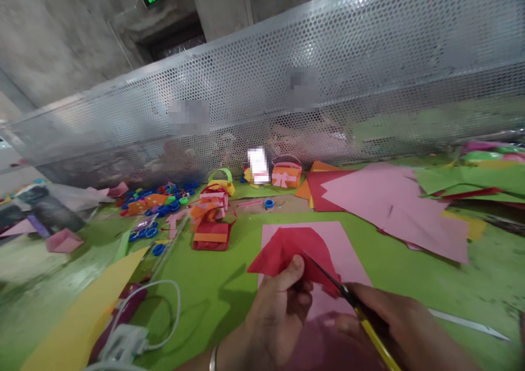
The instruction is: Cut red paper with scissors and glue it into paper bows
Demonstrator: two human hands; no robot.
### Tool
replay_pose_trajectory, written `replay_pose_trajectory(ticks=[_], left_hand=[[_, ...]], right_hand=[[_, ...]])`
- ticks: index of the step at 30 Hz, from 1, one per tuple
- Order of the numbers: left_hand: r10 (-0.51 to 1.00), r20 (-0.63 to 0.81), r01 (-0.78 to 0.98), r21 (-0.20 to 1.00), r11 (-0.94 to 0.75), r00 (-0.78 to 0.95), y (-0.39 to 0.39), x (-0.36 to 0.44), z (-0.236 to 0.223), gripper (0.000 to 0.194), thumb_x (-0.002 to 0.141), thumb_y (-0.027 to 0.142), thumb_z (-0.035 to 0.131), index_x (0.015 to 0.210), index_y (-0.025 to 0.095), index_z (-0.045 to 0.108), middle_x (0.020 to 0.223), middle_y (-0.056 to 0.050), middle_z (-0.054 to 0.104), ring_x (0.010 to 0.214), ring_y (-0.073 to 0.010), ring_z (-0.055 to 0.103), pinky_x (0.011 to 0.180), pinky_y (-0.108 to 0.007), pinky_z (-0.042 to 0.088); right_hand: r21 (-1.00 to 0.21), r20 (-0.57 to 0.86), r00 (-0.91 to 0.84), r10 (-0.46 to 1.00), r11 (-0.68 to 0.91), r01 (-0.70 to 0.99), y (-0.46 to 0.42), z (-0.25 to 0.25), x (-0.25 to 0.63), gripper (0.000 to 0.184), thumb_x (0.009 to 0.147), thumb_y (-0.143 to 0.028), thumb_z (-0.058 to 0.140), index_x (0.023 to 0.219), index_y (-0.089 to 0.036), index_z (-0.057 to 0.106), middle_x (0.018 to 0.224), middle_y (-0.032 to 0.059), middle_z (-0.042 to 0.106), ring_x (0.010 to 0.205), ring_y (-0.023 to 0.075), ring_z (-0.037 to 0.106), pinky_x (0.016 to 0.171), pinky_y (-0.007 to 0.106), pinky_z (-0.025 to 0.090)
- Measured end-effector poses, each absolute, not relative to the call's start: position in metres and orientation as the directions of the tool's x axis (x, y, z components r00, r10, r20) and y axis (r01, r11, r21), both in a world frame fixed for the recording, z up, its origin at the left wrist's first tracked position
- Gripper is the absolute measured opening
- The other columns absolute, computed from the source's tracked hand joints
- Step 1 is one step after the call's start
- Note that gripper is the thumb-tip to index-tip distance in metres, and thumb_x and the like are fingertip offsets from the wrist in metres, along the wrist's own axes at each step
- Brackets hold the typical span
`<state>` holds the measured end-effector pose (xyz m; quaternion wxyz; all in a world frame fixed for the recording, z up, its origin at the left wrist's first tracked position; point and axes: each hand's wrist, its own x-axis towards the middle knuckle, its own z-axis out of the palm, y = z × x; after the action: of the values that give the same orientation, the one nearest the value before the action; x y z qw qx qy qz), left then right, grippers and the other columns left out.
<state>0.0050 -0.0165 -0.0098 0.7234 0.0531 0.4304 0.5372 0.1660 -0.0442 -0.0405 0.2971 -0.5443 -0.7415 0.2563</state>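
Pinching red paper [297,251] above a pink sheet [332,234], left hand [279,305] has thumb and fingers clamped; right hand [394,316] grips yellow-handled scissors [348,297], blades at paper; left thumb sits close to the blade, so a slip could nick it or skew the cut; red bag [211,237] beyond

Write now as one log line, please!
left hand: holds red paper | right hand: holds blade at red paper | below: pink sheet
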Motion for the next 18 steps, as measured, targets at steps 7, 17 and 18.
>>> replay_pose_trajectory(ticks=[7,17,18], left_hand=[[0.815,-0.578,-0.730,0.541,0.419,0.040,-0.017,0.004,-0.010,0.029,0.047,0.012,0.091,0.063,0.010,0.067,0.053,0.001,0.061,0.045,-0.0064,0.052,0.039,-0.013,0.036],[0.825,-0.558,-0.679,0.573,0.459,0.087,-0.022,0.006,-0.010,0.037,0.038,0.020,0.094,0.062,0.011,0.067,0.055,0.002,0.060,0.047,-0.0050,0.052,0.040,-0.012,0.036],[0.823,-0.561,-0.681,0.570,0.460,0.086,-0.022,0.006,-0.010,0.040,0.035,0.021,0.095,0.062,0.010,0.067,0.055,0.002,0.060,0.046,-0.0050,0.052,0.040,-0.012,0.035]], right_hand=[[-0.740,0.065,-0.275,0.959,0.231,0.632,-0.042,-0.041,0.169,0.017,0.081,-0.039,0.062,0.071,-0.024,0.061,0.061,-0.0041,0.067,0.052,0.0145,0.061,0.050,0.020,0.045],[-0.742,0.088,-0.207,0.974,0.202,0.639,-0.045,-0.042,0.164,0.019,0.081,-0.027,0.046,0.069,-0.023,0.061,0.061,-0.0011,0.067,0.055,0.0164,0.062,0.047,0.021,0.044],[-0.731,0.078,-0.219,0.973,0.205,0.651,-0.045,-0.041,0.165,0.020,0.080,-0.027,0.046,0.066,-0.023,0.060,0.060,-0.0013,0.066,0.054,0.0168,0.062,0.047,0.021,0.043]])
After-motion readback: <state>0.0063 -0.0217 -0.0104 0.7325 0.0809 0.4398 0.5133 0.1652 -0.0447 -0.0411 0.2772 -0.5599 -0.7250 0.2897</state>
